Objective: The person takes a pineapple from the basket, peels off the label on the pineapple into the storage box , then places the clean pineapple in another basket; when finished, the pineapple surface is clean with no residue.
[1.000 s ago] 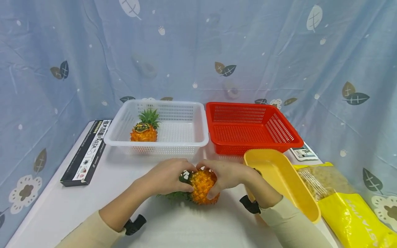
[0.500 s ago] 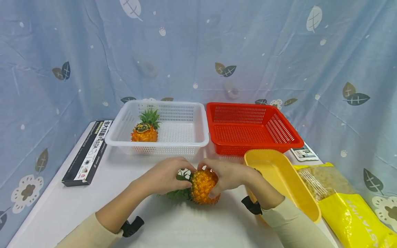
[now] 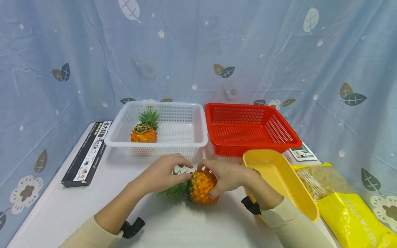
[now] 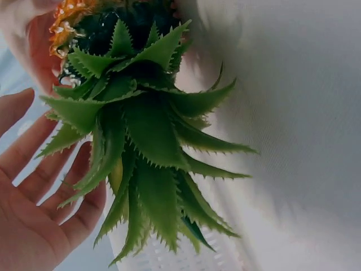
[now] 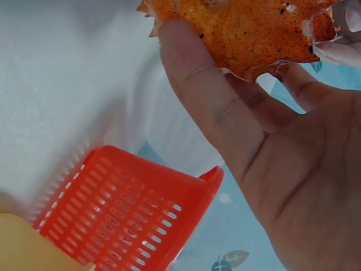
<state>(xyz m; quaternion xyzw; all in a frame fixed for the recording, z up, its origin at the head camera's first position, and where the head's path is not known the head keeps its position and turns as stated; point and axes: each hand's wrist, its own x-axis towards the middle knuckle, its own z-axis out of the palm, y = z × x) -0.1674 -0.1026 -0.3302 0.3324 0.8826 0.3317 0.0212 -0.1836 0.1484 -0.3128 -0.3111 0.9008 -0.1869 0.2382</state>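
Observation:
An orange toy-like pineapple [image 3: 203,187] lies on its side at the middle of the table, its green leaf crown [image 3: 176,191] pointing left. My right hand [image 3: 227,174] grips the fruit body from the right, thumb in front and fingers over the far side. In the right wrist view the thumb presses the spiky orange skin [image 5: 248,34]. Beside the crown is my left hand [image 3: 167,172], its fingers loosely bent and spread. The left wrist view has that hand's fingers spread behind the serrated leaves [image 4: 152,135], gripping nothing.
Behind stand a white basket [image 3: 167,144] with another pineapple [image 3: 144,134] inside and a red basket [image 3: 248,143]. A yellow tray [image 3: 279,179] and a pasta bag [image 3: 350,213] lie right. A black pasta box [image 3: 87,155] is left.
My left hand has let go near the base of the crown and drawn back slightly up and left. The right hand keeps its grip on the pineapple, which has hardly moved.

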